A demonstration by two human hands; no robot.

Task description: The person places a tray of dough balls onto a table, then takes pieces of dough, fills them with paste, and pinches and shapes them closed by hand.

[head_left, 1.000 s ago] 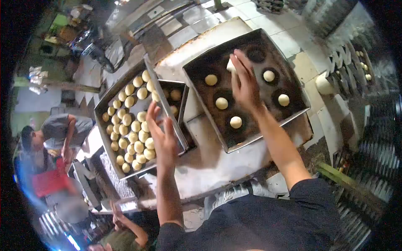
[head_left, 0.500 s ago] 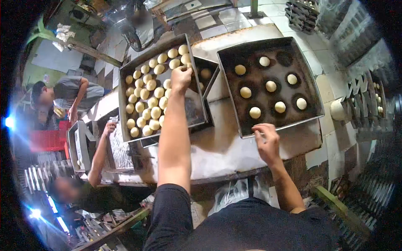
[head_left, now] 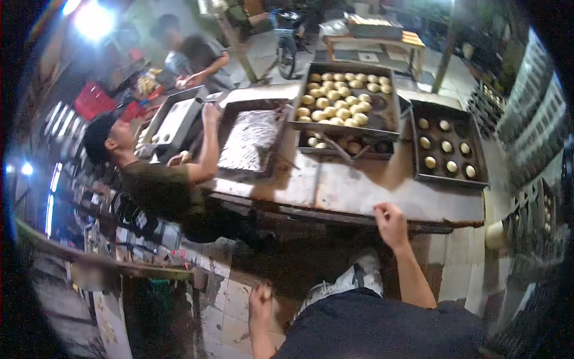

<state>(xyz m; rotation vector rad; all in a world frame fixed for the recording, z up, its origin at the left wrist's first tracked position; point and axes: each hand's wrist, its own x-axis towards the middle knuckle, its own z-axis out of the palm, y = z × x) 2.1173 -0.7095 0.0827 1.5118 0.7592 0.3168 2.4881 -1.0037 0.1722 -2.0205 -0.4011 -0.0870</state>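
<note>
My left hand (head_left: 261, 306) is low in front of my body, off the table, its fingers curled round something small and pale that I cannot make out. Near the table's front edge is my right hand (head_left: 392, 225), fingers bent and pinched together; what they hold, if anything, is too small to tell. Beyond it, at the right end of the table (head_left: 353, 190), a dark tray (head_left: 452, 178) holds several spaced dough balls (head_left: 446, 146). A deeper tray (head_left: 382, 128) full of dough balls (head_left: 342, 112) rests over another tray (head_left: 376, 148) at the back middle.
A tray of white, streaky material (head_left: 251, 139) lies left of the dough trays. A co-worker (head_left: 158, 179) reaches over the table's left part, beside a pale tray (head_left: 178, 122). Another person (head_left: 200, 57) stands farther back. Stacked trays (head_left: 529, 209) stand at right.
My left hand has left the full dough tray and come down beside my body. My right hand has drawn back from the dark tray's edge. The view has swung left and up.
</note>
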